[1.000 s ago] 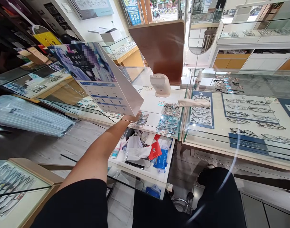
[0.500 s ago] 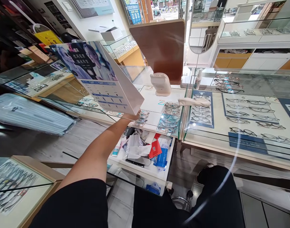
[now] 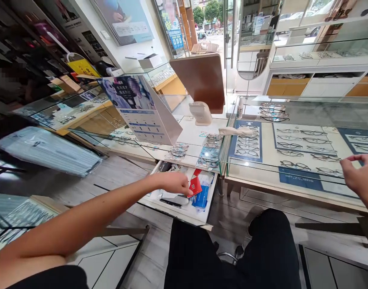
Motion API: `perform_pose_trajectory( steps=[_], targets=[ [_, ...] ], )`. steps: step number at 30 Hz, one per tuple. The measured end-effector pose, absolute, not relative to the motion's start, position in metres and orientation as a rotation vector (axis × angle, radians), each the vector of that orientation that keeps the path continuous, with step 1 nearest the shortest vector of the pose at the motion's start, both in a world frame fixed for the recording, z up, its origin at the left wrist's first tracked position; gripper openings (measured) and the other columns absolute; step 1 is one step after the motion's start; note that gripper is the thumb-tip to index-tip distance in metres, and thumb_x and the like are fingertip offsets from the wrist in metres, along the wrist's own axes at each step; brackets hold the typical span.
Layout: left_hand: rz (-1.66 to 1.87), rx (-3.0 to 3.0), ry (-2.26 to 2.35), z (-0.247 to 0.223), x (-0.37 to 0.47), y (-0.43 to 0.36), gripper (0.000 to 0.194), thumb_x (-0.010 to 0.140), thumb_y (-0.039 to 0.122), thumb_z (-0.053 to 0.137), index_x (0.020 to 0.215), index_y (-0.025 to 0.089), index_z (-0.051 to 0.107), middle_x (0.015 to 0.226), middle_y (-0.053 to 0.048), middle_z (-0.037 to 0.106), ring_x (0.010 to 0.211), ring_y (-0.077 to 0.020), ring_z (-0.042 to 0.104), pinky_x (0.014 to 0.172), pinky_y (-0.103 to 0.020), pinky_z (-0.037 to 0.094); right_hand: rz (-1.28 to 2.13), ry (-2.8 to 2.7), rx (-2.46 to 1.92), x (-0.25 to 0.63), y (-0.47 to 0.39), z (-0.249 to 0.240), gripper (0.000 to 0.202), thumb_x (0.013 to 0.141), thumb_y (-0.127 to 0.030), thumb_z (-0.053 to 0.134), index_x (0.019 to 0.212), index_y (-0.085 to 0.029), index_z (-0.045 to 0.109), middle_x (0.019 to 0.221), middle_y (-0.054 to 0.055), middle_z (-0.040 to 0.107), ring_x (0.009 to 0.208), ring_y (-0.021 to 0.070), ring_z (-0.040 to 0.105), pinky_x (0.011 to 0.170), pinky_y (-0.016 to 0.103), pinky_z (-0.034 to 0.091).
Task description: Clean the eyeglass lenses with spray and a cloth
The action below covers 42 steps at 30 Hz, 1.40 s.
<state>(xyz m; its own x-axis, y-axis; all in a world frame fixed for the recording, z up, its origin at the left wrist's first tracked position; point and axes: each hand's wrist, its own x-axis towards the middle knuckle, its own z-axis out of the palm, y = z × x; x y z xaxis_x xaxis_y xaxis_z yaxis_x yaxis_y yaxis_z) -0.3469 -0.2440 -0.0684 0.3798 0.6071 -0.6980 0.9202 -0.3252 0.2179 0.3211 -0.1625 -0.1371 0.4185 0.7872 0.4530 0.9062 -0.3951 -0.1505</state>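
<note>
The left arm [image 3: 90, 214] is swinging down from the calendar [image 3: 144, 116] to above the open drawer [image 3: 198, 220], lower centre; the right hand [image 3: 360, 174] is appearing at the right edge. Probably the left hand [image 3: 174, 184] needs a slow, light touch among loose papers. Both hands are curling, contents impossible to tell. The blue card [image 3: 202, 196] and red card [image 3: 196, 185] are lying just beside the left fingertips, the pen [image 3: 171, 203] below.

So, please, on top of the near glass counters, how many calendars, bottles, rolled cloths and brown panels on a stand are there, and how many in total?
Calendar: 1
Bottle: 1
Rolled cloth: 1
Brown panel on a white stand: 1
Total: 4
</note>
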Motion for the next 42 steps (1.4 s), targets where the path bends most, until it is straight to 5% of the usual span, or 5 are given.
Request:
perform_pose_trajectory(
  steps=[8, 17, 25, 33, 42],
  targets=[
    [-0.032, 2.745, 1.022, 0.037, -0.157, -0.206, 0.034, 0.112, 0.037, 0.049, 0.097, 0.023, 0.076, 0.104, -0.007, 0.083, 0.099, -0.0261, 0.074, 0.082, -0.037, 0.048, -0.307, -1.509, -2.255, 0.279, -0.181, -0.108, 0.035, 0.102, -0.043, 0.052, 0.104, -0.019, 0.077, 0.132, 0.02, 0.072, 0.118, 0.0364, 0.057, 0.094, 0.048, 0.04],
    [0.064, 2.924, 1.525, -0.013, -0.022, 0.013, 0.034, 0.106, 0.023, 0.054, 0.122, 0.015, 0.083, 0.141, -0.02, 0.078, 0.141, -0.0382, 0.062, 0.119, -0.053, 0.045, -0.271, -1.517, -2.1, 0.274, -0.18, -0.11, 0.026, 0.101, -0.035, 0.054, 0.095, -0.019, 0.073, 0.122, 0.02, 0.074, 0.113, 0.0366, 0.059, 0.092, 0.047, 0.042],
    [0.063, 2.893, 1.531, -0.056, 0.012, 0.086, 0.029, 0.098, 0.021, 0.062, 0.117, 0.014, 0.084, 0.118, -0.022, 0.082, 0.131, -0.0395, 0.063, 0.121, -0.062, 0.04, -0.217, -1.496, -2.062, 0.27, -0.181, -0.109, 0.02, 0.101, -0.034, 0.055, 0.092, -0.022, 0.069, 0.12, 0.017, 0.076, 0.112, 0.0352, 0.06, 0.092, 0.047, 0.041],
    [0.197, 2.896, 1.518, -0.067, 0.008, 0.081, 0.026, 0.095, 0.018, 0.064, 0.11, 0.015, 0.085, 0.106, -0.025, 0.08, 0.129, -0.0425, 0.064, 0.119, -0.064, 0.041, -0.219, -1.485, -2.071, 0.271, -0.183, -0.109, 0.021, 0.101, -0.034, 0.054, 0.09, -0.022, 0.067, 0.121, 0.017, 0.076, 0.112, 0.0354, 0.061, 0.093, 0.048, 0.042],
    [0.492, 3.074, 1.343, -0.033, -0.073, -0.055, 0.05, 0.106, 0.006, 0.044, 0.135, 0.016, 0.084, 0.154, -0.015, 0.076, 0.159, -0.0379, 0.053, 0.129, -0.061, 0.037, -0.264, -1.495, -2.122, 0.282, -0.18, -0.111, 0.023, 0.098, -0.039, 0.054, 0.09, -0.022, 0.069, 0.124, 0.019, 0.075, 0.114, 0.0369, 0.058, 0.093, 0.048, 0.04]
  ],
)
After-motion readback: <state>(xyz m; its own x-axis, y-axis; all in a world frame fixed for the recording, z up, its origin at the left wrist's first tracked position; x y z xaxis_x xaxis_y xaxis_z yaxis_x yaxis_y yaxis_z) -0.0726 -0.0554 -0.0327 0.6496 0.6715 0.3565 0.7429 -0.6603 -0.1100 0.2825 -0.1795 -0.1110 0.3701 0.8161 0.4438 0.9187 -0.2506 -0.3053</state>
